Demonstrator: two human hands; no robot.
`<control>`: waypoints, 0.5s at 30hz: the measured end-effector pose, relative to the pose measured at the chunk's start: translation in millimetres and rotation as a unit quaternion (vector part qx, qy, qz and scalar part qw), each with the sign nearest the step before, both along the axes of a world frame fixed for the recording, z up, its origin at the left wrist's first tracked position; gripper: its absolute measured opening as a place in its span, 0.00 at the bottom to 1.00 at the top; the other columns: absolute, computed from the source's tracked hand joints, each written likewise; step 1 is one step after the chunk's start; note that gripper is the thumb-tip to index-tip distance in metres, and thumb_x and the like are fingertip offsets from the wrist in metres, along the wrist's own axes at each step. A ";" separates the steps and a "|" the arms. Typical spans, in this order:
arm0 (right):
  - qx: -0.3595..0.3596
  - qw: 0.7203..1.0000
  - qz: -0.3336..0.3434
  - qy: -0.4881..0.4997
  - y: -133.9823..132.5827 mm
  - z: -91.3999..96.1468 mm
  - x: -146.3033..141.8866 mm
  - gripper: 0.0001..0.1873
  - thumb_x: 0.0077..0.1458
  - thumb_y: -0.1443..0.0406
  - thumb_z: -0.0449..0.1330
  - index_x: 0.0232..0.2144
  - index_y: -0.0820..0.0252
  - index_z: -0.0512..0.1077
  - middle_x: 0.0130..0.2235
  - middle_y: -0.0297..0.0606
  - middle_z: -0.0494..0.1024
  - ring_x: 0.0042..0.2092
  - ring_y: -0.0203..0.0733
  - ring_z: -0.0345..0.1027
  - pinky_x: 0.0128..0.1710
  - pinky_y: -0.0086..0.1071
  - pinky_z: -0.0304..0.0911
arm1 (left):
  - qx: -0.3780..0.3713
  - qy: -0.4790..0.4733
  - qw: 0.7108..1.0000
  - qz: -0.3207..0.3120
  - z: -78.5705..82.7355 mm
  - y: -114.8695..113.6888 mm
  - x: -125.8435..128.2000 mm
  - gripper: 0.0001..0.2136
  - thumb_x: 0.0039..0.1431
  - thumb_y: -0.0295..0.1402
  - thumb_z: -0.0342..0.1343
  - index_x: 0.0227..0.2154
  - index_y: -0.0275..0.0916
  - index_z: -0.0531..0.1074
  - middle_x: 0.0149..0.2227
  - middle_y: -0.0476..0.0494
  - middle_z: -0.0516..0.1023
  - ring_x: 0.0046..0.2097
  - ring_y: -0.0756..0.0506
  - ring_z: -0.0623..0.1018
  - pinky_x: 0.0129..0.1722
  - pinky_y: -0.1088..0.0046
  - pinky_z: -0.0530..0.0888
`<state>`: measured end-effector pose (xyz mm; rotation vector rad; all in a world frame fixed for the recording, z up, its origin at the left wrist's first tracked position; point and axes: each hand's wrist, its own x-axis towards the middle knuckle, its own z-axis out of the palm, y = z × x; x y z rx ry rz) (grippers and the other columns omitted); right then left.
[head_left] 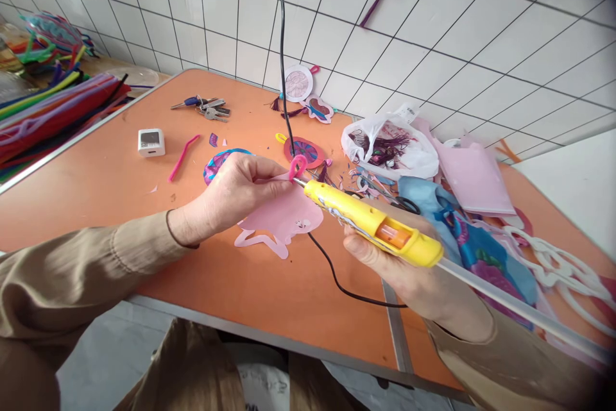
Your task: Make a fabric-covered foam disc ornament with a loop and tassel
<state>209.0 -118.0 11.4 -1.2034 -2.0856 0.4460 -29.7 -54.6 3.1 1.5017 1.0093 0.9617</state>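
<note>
Between the thumb and fingers of my left hand [240, 192] is the upper edge of a pink paper cutout [283, 215], which hangs down over the table. A bright pink pipe cleaner loop [298, 166] stands up at that edge, by my fingertips. My right hand [380, 257] grips a yellow glue gun [356, 209] from below, its metal nozzle touching or very near the base of the loop. A long translucent glue stick [520, 308] sticks out of the gun's back end. Part of my right hand's fingers is hidden behind the gun.
On the orange table [192, 289] lie keys [212, 108], a white cube device [151, 142] and a pink pipe cleaner piece [183, 158]. Finished round ornaments [296, 84] and a white bag of tassels [418, 148] stand near the tiled wall. A black cord [282, 33] hangs down behind my hands.
</note>
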 end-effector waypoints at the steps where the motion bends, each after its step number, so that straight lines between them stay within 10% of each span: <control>1: -0.004 1.000 -0.005 -0.001 -0.9 0.2 -0.2 0.07 0.63 0.58 0.60 0.33 0.51 0.71 0.30 0.30 0.74 0.33 0.41 0.72 0.31 0.38 0.65 | 0.000 -0.001 1.000 0.000 0.3 0.0 0.1 0.11 0.51 0.39 0.64 0.25 0.35 0.78 0.23 0.47 0.75 0.23 0.51 0.73 0.20 0.78 0.67; 15: -0.011 1.000 -0.011 0.011 -2.4 1.7 -4.0 0.07 0.62 0.59 0.61 0.32 0.52 0.71 0.30 0.31 0.73 0.32 0.41 0.70 0.32 0.38 0.64 | -0.049 0.002 0.999 -0.006 5.0 -2.6 0.2 0.11 0.50 0.40 0.65 0.26 0.35 0.78 0.24 0.46 0.78 0.23 0.50 0.74 0.20 0.78 0.67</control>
